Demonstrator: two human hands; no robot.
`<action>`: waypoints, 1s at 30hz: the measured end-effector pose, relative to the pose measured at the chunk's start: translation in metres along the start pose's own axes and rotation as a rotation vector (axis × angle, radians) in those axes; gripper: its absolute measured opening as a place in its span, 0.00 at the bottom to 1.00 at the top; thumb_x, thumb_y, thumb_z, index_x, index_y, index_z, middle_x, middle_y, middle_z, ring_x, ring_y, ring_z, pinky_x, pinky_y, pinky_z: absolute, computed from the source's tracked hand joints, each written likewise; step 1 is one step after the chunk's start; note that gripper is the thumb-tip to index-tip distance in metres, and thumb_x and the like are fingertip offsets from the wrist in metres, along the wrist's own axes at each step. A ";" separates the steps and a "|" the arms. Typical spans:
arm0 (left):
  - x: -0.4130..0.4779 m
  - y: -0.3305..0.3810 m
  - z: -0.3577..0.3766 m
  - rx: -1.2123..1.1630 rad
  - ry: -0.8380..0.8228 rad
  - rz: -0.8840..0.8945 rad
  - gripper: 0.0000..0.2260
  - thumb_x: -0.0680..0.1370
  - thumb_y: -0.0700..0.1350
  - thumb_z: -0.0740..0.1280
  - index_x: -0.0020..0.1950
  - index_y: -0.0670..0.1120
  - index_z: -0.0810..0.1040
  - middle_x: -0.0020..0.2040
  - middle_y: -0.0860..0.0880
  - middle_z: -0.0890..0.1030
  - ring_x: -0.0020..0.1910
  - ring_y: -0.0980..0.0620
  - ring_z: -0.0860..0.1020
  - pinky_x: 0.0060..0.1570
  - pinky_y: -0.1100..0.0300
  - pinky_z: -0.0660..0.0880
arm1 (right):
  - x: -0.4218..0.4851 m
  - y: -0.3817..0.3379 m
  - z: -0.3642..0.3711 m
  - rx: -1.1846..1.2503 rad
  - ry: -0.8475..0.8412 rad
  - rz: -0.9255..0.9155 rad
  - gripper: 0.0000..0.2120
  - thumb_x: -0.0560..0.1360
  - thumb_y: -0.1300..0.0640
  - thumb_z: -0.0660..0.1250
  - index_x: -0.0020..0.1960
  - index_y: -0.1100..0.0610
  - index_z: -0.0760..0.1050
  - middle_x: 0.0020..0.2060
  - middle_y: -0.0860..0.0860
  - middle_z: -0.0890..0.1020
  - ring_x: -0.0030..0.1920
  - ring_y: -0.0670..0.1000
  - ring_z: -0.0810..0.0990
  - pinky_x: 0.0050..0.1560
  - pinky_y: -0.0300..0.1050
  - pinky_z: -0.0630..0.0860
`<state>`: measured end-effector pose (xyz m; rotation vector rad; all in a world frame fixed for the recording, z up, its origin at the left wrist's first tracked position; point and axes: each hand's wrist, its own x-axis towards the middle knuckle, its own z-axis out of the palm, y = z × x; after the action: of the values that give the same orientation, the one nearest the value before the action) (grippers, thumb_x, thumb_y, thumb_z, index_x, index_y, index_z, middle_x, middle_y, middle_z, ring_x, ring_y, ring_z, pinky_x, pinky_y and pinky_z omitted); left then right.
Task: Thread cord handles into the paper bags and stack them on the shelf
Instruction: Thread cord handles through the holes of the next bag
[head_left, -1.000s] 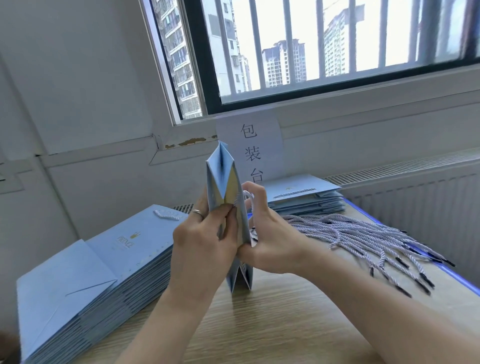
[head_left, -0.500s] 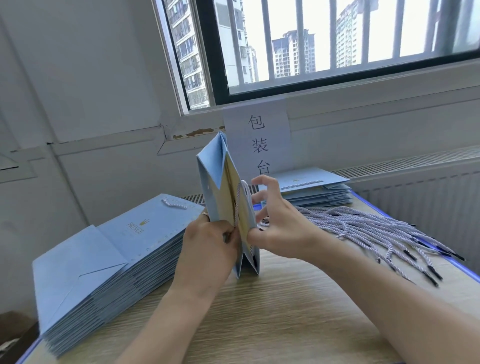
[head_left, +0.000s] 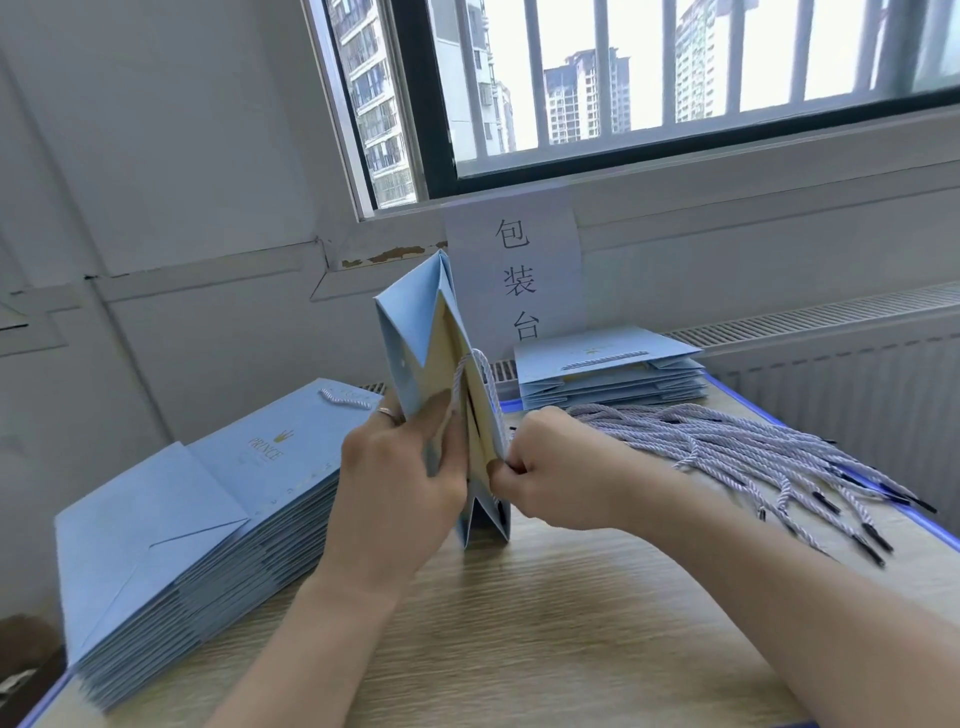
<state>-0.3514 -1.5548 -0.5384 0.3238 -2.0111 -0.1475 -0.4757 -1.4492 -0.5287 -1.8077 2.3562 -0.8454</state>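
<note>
A light blue paper bag (head_left: 410, 332) stands on edge on the wooden table (head_left: 545, 639), its mouth spread and cream inside showing. My left hand (head_left: 400, 467) grips its left wall, a ring on one finger. My right hand (head_left: 550, 465) is closed at the bag's right wall, fingers pinched there; whether they grip the cord end is hidden. A white twisted cord (head_left: 480, 374) loops up inside the bag's mouth.
A tall stack of flat blue bags (head_left: 197, 514) lies at the left, its top one with a cord. A lower stack (head_left: 608, 374) sits at the back. Several loose cords (head_left: 743, 452) spread at the right. A paper sign (head_left: 517, 275) hangs under the window.
My right hand has dropped from the upper edge of the bag to its lower right side and closed. The cord loop inside now stands out. The view has shifted a little.
</note>
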 end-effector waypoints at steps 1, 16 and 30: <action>0.000 0.001 -0.001 -0.012 0.084 0.025 0.09 0.77 0.43 0.66 0.52 0.47 0.86 0.50 0.42 0.84 0.33 0.58 0.73 0.39 0.77 0.66 | 0.000 0.000 0.000 0.002 -0.003 0.003 0.22 0.78 0.58 0.62 0.26 0.61 0.64 0.24 0.56 0.65 0.26 0.54 0.60 0.30 0.44 0.60; 0.002 0.009 0.001 -0.077 0.127 0.014 0.05 0.75 0.42 0.70 0.47 0.44 0.86 0.45 0.49 0.84 0.37 0.47 0.80 0.37 0.54 0.75 | 0.001 -0.004 0.002 -0.038 -0.002 -0.041 0.26 0.78 0.58 0.62 0.24 0.58 0.56 0.20 0.51 0.56 0.22 0.51 0.53 0.28 0.45 0.55; 0.002 -0.012 0.011 -0.050 0.057 -0.081 0.13 0.74 0.49 0.66 0.34 0.44 0.83 0.28 0.39 0.77 0.27 0.42 0.69 0.33 0.48 0.69 | -0.001 -0.005 0.002 -0.002 -0.024 -0.025 0.25 0.78 0.59 0.62 0.26 0.59 0.57 0.23 0.53 0.57 0.24 0.52 0.54 0.27 0.46 0.55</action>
<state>-0.3598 -1.5670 -0.5442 0.3735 -1.9352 -0.2365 -0.4701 -1.4500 -0.5286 -1.8410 2.3261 -0.8200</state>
